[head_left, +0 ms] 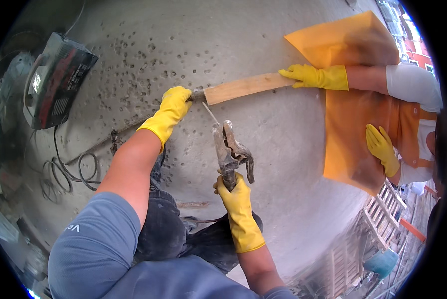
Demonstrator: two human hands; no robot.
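My right hand [238, 207], in a yellow rubber glove, is closed round the handle of a worn welding electrode holder [225, 152]. A thin welding rod [210, 113] sticks out of its jaws, its tip just below the near end of a wooden board [248, 87]. My left hand [173, 102], gloved alike, grips a small dark metal piece [197, 94] at that same end of the board; the fingers hide most of it. At the board's far end, a co-worker's gloved hand [303, 74] holds the wood.
A welding machine [64, 82] stands at the left, its black cable [69, 174] looped on the pitted concrete floor [278, 134]. The co-worker at the right wears an orange apron [350, 139], with the other gloved hand [381, 147] against it. Wooden pallets [383, 214] lie at the lower right.
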